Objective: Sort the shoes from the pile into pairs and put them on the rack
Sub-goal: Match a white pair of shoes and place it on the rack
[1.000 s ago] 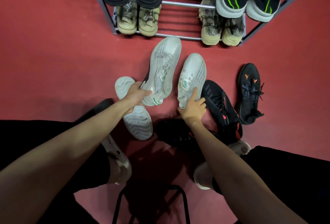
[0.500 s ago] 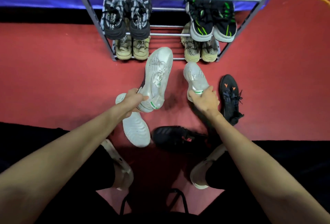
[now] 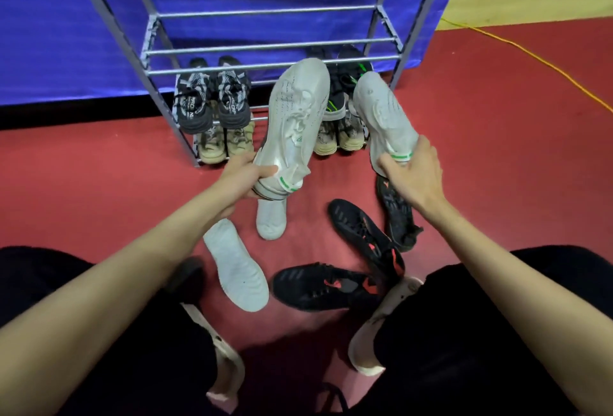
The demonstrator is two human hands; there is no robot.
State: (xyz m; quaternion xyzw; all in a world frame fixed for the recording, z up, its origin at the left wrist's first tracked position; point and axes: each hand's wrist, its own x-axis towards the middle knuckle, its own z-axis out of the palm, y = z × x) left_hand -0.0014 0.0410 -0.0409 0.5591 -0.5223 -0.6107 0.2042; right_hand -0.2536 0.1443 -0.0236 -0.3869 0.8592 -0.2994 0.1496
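My left hand [image 3: 243,180] grips the heel of a white sneaker with a green tab [image 3: 295,123], held off the floor with its toe toward the rack. My right hand [image 3: 414,173] grips the heel of the matching white sneaker [image 3: 384,116], also lifted. The grey metal rack [image 3: 265,47] stands just beyond them. Its low shelves hold a black-and-white pair [image 3: 210,100], a tan pair [image 3: 225,145], a black-and-green pair [image 3: 345,83] and another tan pair [image 3: 338,136]. On the floor lie two more white shoes [image 3: 237,269] [image 3: 271,219] and three black ones with orange marks [image 3: 326,286] [image 3: 361,229] [image 3: 396,213].
The red floor [image 3: 99,190] runs left and right of the rack. A blue cloth wall [image 3: 49,33] stands behind it. A yellow cord [image 3: 530,53] crosses the floor at the far right. My knees and pale slippers [image 3: 374,342] are at the bottom.
Both hands have lifted the white sneakers off the floor and carried them toward the rack. The view has tilted up, showing the rack's upper bars.
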